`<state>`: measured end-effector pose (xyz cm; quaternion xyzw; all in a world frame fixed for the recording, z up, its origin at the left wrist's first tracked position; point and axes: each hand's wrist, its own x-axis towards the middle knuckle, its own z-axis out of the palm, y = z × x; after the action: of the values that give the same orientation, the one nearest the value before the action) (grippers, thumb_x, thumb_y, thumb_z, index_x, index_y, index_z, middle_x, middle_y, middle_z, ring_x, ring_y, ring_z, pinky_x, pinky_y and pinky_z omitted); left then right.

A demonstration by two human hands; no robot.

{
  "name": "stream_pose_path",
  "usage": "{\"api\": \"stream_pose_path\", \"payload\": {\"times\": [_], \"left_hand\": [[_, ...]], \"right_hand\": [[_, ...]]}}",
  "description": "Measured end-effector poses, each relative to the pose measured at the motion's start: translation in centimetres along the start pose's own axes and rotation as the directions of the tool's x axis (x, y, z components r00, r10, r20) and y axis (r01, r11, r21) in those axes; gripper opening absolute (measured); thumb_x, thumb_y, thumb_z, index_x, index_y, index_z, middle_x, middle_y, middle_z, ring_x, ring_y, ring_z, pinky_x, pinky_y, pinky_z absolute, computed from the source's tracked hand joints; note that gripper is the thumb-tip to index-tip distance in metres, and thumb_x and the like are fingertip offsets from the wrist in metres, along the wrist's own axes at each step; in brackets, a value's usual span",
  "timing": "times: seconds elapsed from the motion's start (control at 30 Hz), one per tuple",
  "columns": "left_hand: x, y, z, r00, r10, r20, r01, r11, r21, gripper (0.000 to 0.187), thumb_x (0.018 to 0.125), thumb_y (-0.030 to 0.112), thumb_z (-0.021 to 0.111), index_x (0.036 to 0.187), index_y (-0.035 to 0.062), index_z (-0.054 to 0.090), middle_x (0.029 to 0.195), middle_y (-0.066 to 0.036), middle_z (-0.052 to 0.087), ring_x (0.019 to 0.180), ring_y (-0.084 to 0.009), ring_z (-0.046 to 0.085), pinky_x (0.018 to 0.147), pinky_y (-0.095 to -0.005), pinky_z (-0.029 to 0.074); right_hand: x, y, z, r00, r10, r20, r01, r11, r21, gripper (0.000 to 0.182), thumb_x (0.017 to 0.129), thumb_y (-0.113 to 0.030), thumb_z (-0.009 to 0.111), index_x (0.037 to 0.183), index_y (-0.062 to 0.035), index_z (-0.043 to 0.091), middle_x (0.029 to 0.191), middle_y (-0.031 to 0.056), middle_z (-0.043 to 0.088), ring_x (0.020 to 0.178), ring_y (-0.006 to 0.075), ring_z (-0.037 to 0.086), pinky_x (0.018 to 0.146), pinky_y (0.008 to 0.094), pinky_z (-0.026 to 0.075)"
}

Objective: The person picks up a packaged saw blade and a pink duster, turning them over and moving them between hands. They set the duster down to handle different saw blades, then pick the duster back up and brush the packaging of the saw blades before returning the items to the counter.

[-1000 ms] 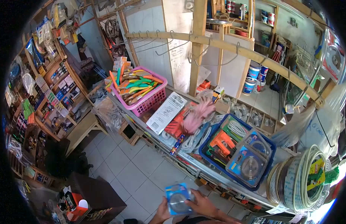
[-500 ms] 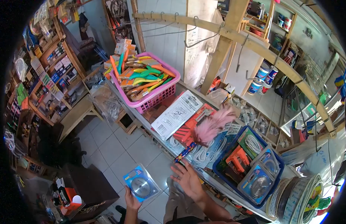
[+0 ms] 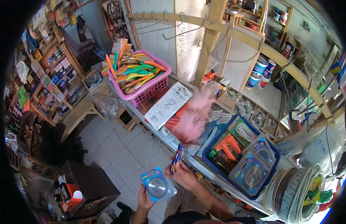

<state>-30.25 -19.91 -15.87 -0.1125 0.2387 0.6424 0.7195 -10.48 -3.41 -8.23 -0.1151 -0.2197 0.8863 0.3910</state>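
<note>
Pink fluffy duster [image 3: 195,114]: gripping blue-patterned handle [image 3: 177,156] in closed-fingered right hand [image 3: 185,176], edge-pinching blue-and-clear plastic blade pack [image 3: 158,187] in left hand [image 3: 144,199], likely needing steadiness.

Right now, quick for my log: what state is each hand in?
Left hand: holding the blade pack at its edge.
Right hand: closed, holding the duster.

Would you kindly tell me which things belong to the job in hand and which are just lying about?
In use:
pink fluffy duster with patterned handle, in the right hand
blue, clear-packaged round metal saw blade, in the left hand

Likely just lying about:
pink plastic basket of colourful-handled tools
white rectangular printed package
pale coiled tubing
</note>
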Motion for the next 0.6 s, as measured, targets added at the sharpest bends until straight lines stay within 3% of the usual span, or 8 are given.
{"api": "stream_pose_path", "payload": {"times": [0.03,0.17,0.33,0.43,0.47,0.57,0.6], "left_hand": [[-0.1,-0.3,0.6,1.000,0.008,0.003,-0.008,1.000,-0.022,0.061,0.102,0.053,0.032,0.140,0.0074,0.043,0.137,-0.014,0.054,0.124,-0.0338,0.053,0.107,-0.0548,0.038],[0.4,-1.3,5.7,0.993,0.098,0.057,-0.110,0.957,0.267,0.061,0.102,0.052,0.029,0.141,0.0061,0.041,0.140,-0.013,0.051,0.126,-0.0327,0.052,0.107,-0.0539,0.039],[2.0,-3.6,11.5,0.965,0.029,0.260,-0.101,0.958,0.268,0.061,0.103,0.051,0.031,0.142,0.0057,0.040,0.142,-0.014,0.048,0.128,-0.0317,0.050,0.108,-0.0521,0.038],[2.1,-7.3,16.2,0.935,-0.010,0.355,-0.096,0.955,0.279,0.059,0.103,0.050,0.030,0.142,0.0072,0.040,0.142,-0.012,0.049,0.128,-0.0308,0.050,0.107,-0.0515,0.039],[2.0,-8.7,17.4,0.927,-0.021,0.374,-0.090,0.957,0.277,0.058,0.103,0.051,0.030,0.142,0.0091,0.041,0.141,-0.012,0.049,0.128,-0.0297,0.049,0.108,-0.0510,0.038],[2.5,-12.6,19.1,0.868,-0.062,0.493,-0.051,0.976,0.213,0.059,0.103,0.051,0.031,0.144,0.0101,0.039,0.142,-0.011,0.049,0.129,-0.0289,0.049,0.108,-0.0507,0.037],[2.8,-14.0,19.7,0.821,-0.104,0.561,-0.025,0.976,0.216,0.060,0.102,0.053,0.032,0.144,0.0102,0.039,0.142,-0.010,0.049,0.129,-0.0282,0.048,0.109,-0.0499,0.037]], "right_hand": [[-2.4,0.1,-0.3,0.997,0.032,0.069,-0.025,0.994,-0.107,0.045,0.102,-0.039,0.047,0.136,-0.0111,0.038,0.097,0.0083,0.057,0.093,0.0210,0.056,0.088,0.0403,0.043],[-11.3,-1.6,0.2,0.992,0.118,0.043,-0.093,0.920,-0.381,0.045,0.101,-0.029,0.053,0.135,-0.0039,0.040,0.098,0.0056,0.059,0.094,0.0170,0.058,0.091,0.0330,0.044],[-22.2,-3.4,-0.1,0.978,0.206,-0.017,-0.181,0.812,-0.554,0.038,0.100,-0.022,0.056,0.131,-0.0045,0.043,0.094,0.0018,0.054,0.091,0.0127,0.054,0.087,0.0279,0.043],[-27.8,-3.7,-0.1,0.987,0.139,-0.075,-0.157,0.837,-0.524,0.027,0.099,-0.019,0.057,0.121,-0.0046,0.049,0.092,0.0007,0.050,0.085,0.0106,0.049,0.080,0.0255,0.041],[-29.5,-4.0,0.4,0.989,0.084,-0.121,-0.140,0.790,-0.597,0.019,0.100,-0.020,0.055,0.110,-0.0048,0.052,0.090,0.0001,0.048,0.079,0.0096,0.044,0.074,0.0252,0.037],[-33.0,-5.3,3.0,0.993,-0.078,-0.093,-0.008,0.720,-0.694,0.017,0.101,-0.022,0.053,0.104,-0.0047,0.052,0.085,-0.0015,0.046,0.076,0.0092,0.042,0.070,0.0244,0.035],[-34.4,-4.1,2.3,0.980,-0.142,-0.139,0.026,0.786,-0.618,0.019,0.102,-0.022,0.050,0.107,-0.0043,0.052,0.083,-0.0025,0.045,0.073,0.0085,0.040,0.067,0.0245,0.035]]}}
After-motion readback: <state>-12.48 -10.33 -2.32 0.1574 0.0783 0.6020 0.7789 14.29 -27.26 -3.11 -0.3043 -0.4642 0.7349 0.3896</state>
